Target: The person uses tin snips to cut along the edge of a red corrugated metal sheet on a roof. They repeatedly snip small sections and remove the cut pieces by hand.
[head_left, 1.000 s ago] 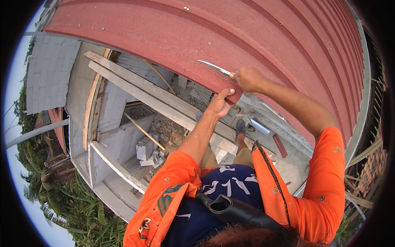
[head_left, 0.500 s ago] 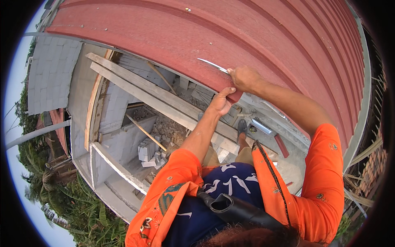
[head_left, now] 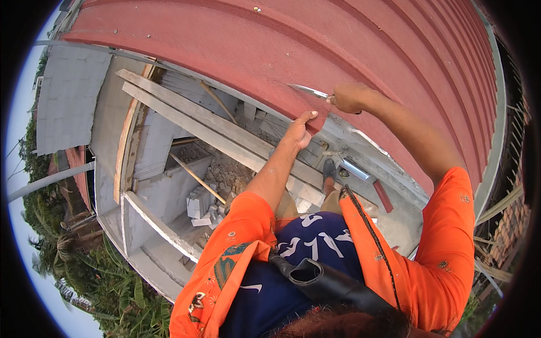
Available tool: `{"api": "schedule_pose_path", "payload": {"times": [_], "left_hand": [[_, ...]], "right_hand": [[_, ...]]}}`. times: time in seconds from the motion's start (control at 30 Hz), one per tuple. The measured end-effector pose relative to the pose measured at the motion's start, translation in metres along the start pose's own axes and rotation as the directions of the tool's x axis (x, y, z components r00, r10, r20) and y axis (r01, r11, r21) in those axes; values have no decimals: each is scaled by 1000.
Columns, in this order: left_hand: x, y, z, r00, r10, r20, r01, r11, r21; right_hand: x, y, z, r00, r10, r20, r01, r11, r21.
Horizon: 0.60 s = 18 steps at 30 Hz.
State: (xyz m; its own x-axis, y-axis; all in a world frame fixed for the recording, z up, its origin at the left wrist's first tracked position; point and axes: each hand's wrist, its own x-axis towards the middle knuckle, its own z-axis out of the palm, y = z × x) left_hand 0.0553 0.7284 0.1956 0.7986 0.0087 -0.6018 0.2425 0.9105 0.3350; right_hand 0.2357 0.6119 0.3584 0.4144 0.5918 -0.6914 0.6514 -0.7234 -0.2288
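In my right hand [head_left: 349,98], fingers closed, is a knife [head_left: 309,89] with a narrow bright blade. Its point faces left and lies at the surface of the red ribbed roof sheet [head_left: 236,62]. My left hand [head_left: 298,130] grips the sheet's near edge, beside a cut strip of it, with the thumb on top; the fingers underneath are partly hidden. A loose corner of the sheet [head_left: 317,120] sticks out next to that thumb. The knife's handle is mostly covered by my right hand.
Two long wooden planks [head_left: 194,121] span the open gap below the roof. Down there lie grey blocks [head_left: 198,204] and rubble [head_left: 225,176]. A shiny metal piece [head_left: 354,169] and a red strip [head_left: 383,196] rest near my foot [head_left: 329,169]. Plants [head_left: 121,281] grow at lower left.
My right hand with the knife has moved a little to the right and up, away from my left hand. My left hand has shifted slightly left and up, still on the sheet's edge.
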Motion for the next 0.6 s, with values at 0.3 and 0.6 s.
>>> {"api": "schedule_pose_path", "payload": {"times": [0.3, 0.6], "left_hand": [[-6, -6, 17, 975, 111, -194, -90, 989, 114], [-13, 7, -12, 965, 88, -246, 15, 922, 387]], "right_hand": [[-155, 60, 46, 896, 94, -434, 77, 929, 361], [-197, 28, 316, 769, 594, -238, -194, 570, 799]]}}
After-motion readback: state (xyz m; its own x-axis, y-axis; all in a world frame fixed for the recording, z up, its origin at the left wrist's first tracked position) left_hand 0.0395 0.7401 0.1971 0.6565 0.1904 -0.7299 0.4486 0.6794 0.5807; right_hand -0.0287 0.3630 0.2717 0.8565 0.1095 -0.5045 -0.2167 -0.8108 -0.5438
